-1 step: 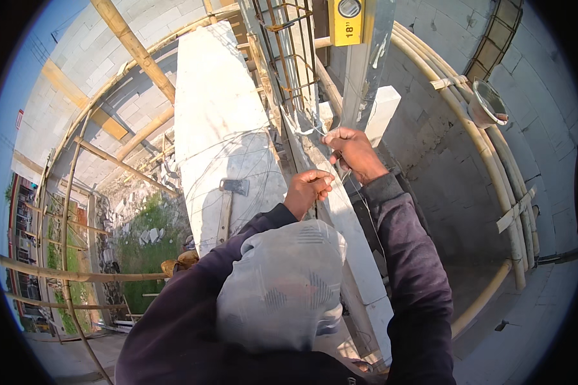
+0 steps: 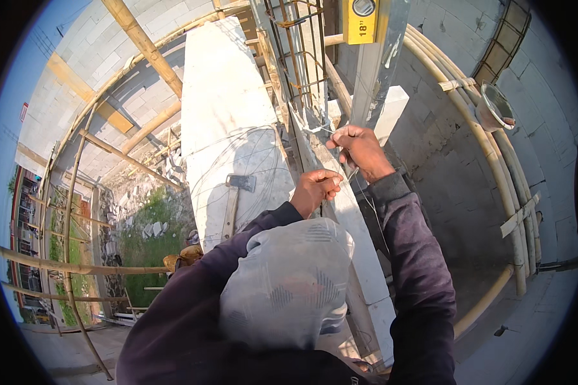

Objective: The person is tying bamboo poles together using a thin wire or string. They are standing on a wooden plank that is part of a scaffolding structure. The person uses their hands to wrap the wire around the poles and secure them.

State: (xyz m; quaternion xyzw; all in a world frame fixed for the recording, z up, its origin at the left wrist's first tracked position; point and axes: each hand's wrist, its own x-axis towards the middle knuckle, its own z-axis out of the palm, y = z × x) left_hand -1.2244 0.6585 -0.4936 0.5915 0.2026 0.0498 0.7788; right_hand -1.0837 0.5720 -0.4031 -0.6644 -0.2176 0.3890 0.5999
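Note:
My right hand (image 2: 361, 154) is closed in a pinch on a thin pale string (image 2: 325, 129) by the foot of a steel rebar cage (image 2: 297, 54). More of the string hangs below this hand, along my right forearm. Lower and a little to the left, my left hand (image 2: 317, 191) has its thumb and fingers pressed together over the top of a narrow block wall (image 2: 366, 269); whatever lies between them is too small to make out. A hatchet-like hammer (image 2: 241, 182) lies on the white board (image 2: 228, 96) to the left, among loops of thin wire.
A yellow spirit level (image 2: 361, 22) stands against a metal-faced post (image 2: 382, 58) ahead. Bamboo poles (image 2: 488, 147) curve along the right, with a bucket (image 2: 494, 108) beside them. Bamboo scaffolding (image 2: 77, 273) crosses the left above rubble and grass far below.
The whole view has shifted slightly, so the scene sits a little further right. Both hands keep nearly the same pose and place by the wall.

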